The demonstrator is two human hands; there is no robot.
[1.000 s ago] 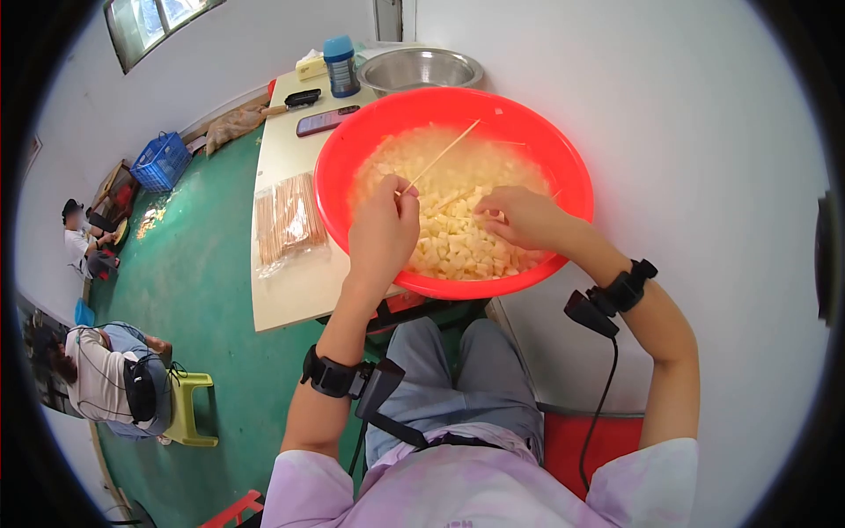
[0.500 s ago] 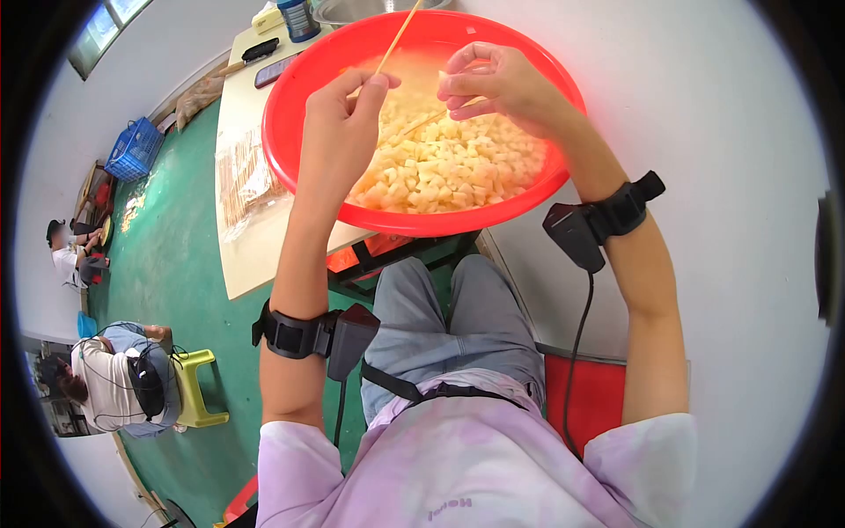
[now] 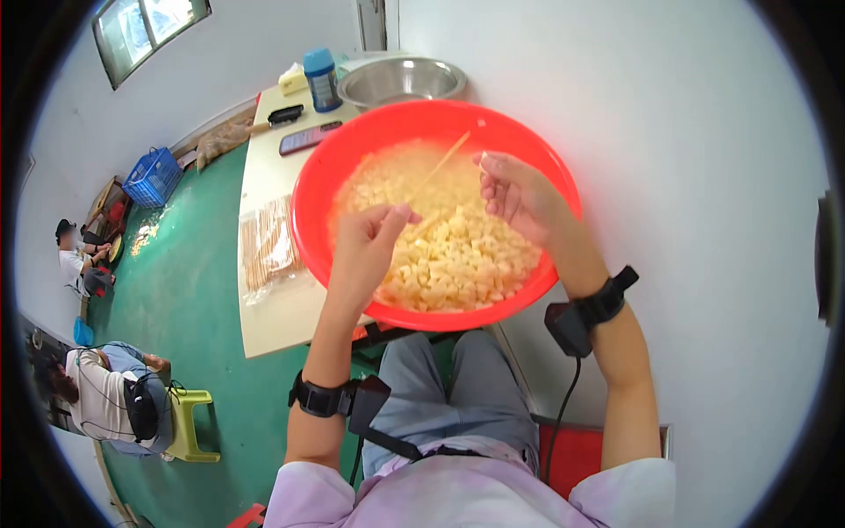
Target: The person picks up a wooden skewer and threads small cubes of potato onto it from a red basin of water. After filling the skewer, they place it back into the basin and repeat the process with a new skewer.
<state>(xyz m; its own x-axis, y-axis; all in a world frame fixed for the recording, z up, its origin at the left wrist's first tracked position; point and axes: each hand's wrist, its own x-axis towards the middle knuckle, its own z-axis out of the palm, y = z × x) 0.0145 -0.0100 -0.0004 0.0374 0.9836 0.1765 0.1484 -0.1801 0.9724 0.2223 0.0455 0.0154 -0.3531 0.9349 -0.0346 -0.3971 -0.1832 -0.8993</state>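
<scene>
A large red basin (image 3: 563,202) holds many small pale yellow cubes (image 3: 466,264) in cloudy liquid. Over its left side, my left hand (image 3: 370,251) is closed with thumb and forefinger pinched on a thin wooden skewer (image 3: 451,157), which slants up and to the right. Above the basin's right side is my right hand (image 3: 521,195), its thumb and forefinger pinched together on a small pale piece (image 3: 482,162), apparently one of the cubes. The other fingers of that hand are loosely curled. The skewer's tip and the right fingertips are apart.
A clear bag of wooden skewers (image 3: 268,246) lies on the table (image 3: 304,330) left of the basin. Behind are a phone (image 3: 310,138), a blue bottle (image 3: 323,84) and a steel bowl (image 3: 400,79). A white wall (image 3: 704,220) stands close on the right. Two people sit at far left.
The view has tilted up, so the basin sits lower in it. The skewer in my left hand now leans further right over the basin. My right hand has turned, its fingertips pointing up.
</scene>
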